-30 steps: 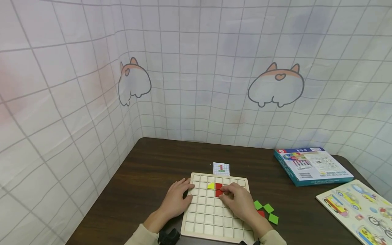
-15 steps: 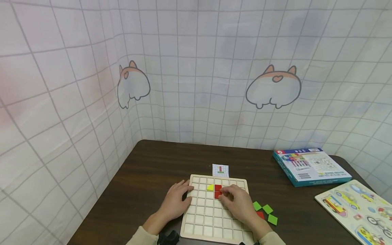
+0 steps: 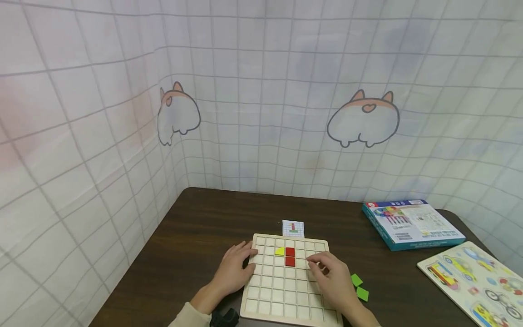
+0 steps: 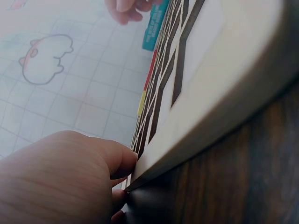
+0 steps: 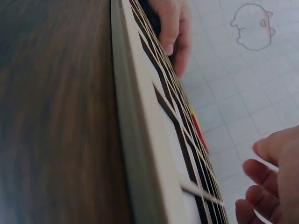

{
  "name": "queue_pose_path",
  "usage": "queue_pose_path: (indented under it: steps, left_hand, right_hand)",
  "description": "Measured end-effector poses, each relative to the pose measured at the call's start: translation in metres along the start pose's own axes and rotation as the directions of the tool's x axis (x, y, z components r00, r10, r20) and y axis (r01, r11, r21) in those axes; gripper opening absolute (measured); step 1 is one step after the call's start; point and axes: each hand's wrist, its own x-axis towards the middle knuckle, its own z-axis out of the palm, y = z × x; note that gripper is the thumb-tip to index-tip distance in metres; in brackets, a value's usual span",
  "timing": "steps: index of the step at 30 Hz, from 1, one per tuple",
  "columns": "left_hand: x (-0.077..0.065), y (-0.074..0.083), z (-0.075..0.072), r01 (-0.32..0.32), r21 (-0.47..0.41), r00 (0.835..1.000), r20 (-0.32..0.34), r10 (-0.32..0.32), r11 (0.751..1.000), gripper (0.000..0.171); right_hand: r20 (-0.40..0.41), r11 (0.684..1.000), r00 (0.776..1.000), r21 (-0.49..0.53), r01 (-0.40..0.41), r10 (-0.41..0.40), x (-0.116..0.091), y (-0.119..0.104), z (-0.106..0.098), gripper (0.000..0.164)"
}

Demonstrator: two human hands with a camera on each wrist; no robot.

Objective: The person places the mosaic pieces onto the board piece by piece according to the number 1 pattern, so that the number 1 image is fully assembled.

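Note:
A pale wooden grid board [image 3: 270, 309] lies on the table. Two red square tiles [image 3: 290, 256] fill neighbouring cells, one behind the other, with a yellow tile [image 3: 279, 251] just left of the farther one. My left hand [image 3: 234, 270] rests at the board's left rim, thumb and forefinger touching it with relaxed fingers. Over the board's right side, my right hand [image 3: 334, 279] hovers loosely curled; in the right wrist view its fingers [image 5: 259, 172] are apart from the thumb and hold nothing. Green tiles [image 3: 362, 294] lie right of the board, partly hidden behind the right hand.
A small printed pattern card [image 3: 293, 228] touches the board's far edge. At the back right lies a teal-sided box [image 3: 412, 225], and in front of it a picture puzzle board [image 3: 470, 284]. A patterned curtain [image 3: 261, 113] hangs behind the dark table [image 3: 196, 227].
My right hand has left the nearer red tile and drawn back right, uncovering both red tiles. It now covers the loose red tile and a green one. The left hand stays at the rim.

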Motion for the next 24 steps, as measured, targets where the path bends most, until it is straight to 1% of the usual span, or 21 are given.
queue_pose_path:
  steps: [5,8,13,16,20,24]
  left_hand:
    - [-0.002,-0.001,0.000,0.005,0.008,1.000,0.007,-0.005,1.000,0.034]
    - [-0.001,0.000,-0.001,0.005,0.011,1.000,0.011,-0.005,1.000,0.034]
    - [0.001,0.002,-0.004,0.008,0.017,1.000,0.014,-0.009,1.000,0.034]
    - [0.001,0.001,-0.005,0.007,0.029,1.000,0.017,-0.008,1.000,0.034]
    - [0.001,0.001,-0.004,0.005,0.031,1.000,0.019,-0.006,1.000,0.034]
    - [0.001,0.001,-0.002,0.003,0.024,1.000,0.021,-0.004,1.000,0.034]
  right_hand:
    - [-0.061,0.996,0.994,-0.019,0.085,-0.086,-0.002,0.010,-0.010,0.017]
    - [-0.107,0.994,0.989,-0.058,0.093,-0.099,-0.001,0.018,-0.018,0.016]
    - [-0.198,0.996,0.980,-0.087,0.017,-0.034,0.004,0.027,-0.032,0.012]
    - [-0.226,0.993,0.974,-0.114,-0.032,0.005,0.004,0.033,-0.038,0.010]
    - [-0.211,0.982,0.976,-0.166,-0.093,0.057,0.004,0.041,-0.048,0.010]
    - [-0.154,0.963,0.980,-0.221,-0.156,0.123,0.003,0.046,-0.060,0.011]
